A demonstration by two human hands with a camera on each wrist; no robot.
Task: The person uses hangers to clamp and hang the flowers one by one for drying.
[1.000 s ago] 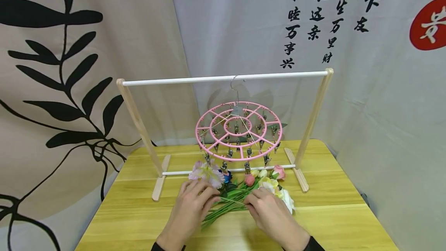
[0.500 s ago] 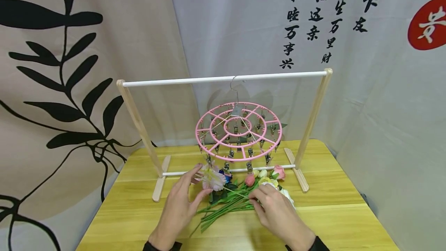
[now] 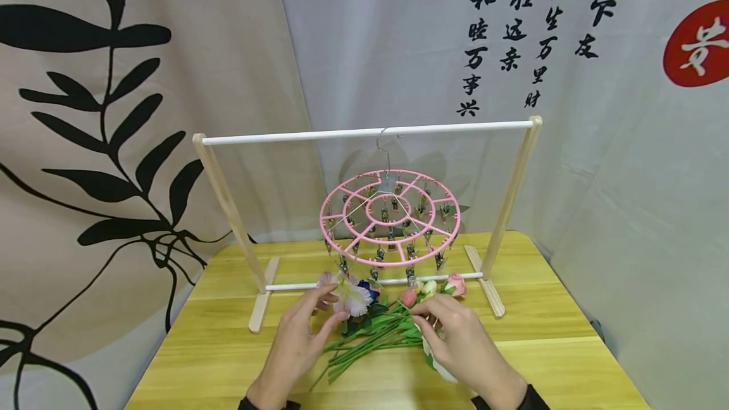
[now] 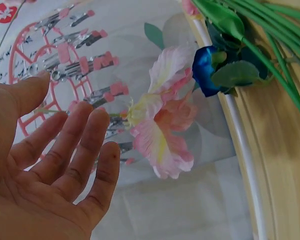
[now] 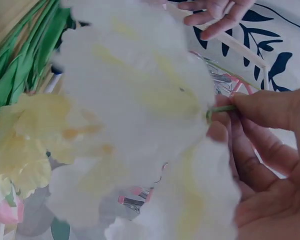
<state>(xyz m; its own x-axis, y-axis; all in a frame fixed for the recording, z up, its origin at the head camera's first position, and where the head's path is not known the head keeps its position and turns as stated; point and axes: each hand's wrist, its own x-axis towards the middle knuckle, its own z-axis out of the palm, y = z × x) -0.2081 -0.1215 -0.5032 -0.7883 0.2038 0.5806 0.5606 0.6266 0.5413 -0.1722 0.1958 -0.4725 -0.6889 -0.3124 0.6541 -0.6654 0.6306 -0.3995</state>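
One bare left hand (image 3: pixel 297 337), fingers apart, beside pale pink ruffled flower (image 4: pixel 162 120); contact unclear; bare right hand (image 3: pixel 462 341), thumb and fingers clamped on thin green stem (image 5: pixel 224 108) at large white yellow-streaked flower (image 5: pixel 135 70); green stem bundle (image 3: pixel 370 340) on yellow wood-grain table (image 3: pixel 541 347), between hands

- Head view: bright, even, diffuse light; the desk (image 3: pixel 547 309) shows up clearly, with a faint, soft-edged shadow beside the right hand (image 3: pixel 461 340).
- Left wrist view: dimmer and muted, the left hand (image 4: pixel 65 170) in subdued light; the white bar (image 4: pixel 247 160) bows with lens distortion.
- Right wrist view: hazy, low in contrast; the white flower (image 5: pixel 140 90), close to the lens, is blurred, its petal detail washed out.
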